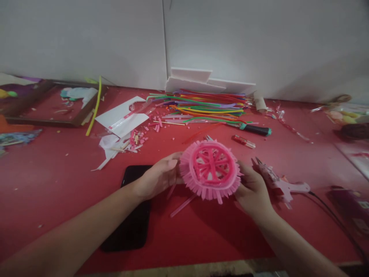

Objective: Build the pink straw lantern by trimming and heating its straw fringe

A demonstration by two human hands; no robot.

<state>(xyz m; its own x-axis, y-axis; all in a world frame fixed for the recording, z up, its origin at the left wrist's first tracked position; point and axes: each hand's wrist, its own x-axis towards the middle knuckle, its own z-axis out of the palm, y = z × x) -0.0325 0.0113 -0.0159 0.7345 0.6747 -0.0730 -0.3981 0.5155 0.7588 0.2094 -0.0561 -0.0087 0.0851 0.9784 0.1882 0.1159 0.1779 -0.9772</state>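
A round pink craft piece [211, 165] with a fringed paper edge and a spoked, wheel-like middle is held up over the red table. My left hand [161, 175] grips it from the left, the thumb showing and the other fingers partly behind it. On the opposite side my right hand [253, 192] closes on its edge, with the fingertips hidden. Below the piece a pink glue stick or straw [183, 206] lies on the table. A pink glue gun [284, 184] with a black cord rests just right of my right hand. Under my left forearm is a black phone [134, 223].
Colourful pipe cleaners [207, 105] lie in a pile at the back, before white foam boards [190, 79]. Nearby are a cutter knife [256, 129], a red screwdriver-like tool [243, 141] and a cardboard tube [259, 102]. Pink scraps [137, 138] and a brown tray [49, 123] are leftward.
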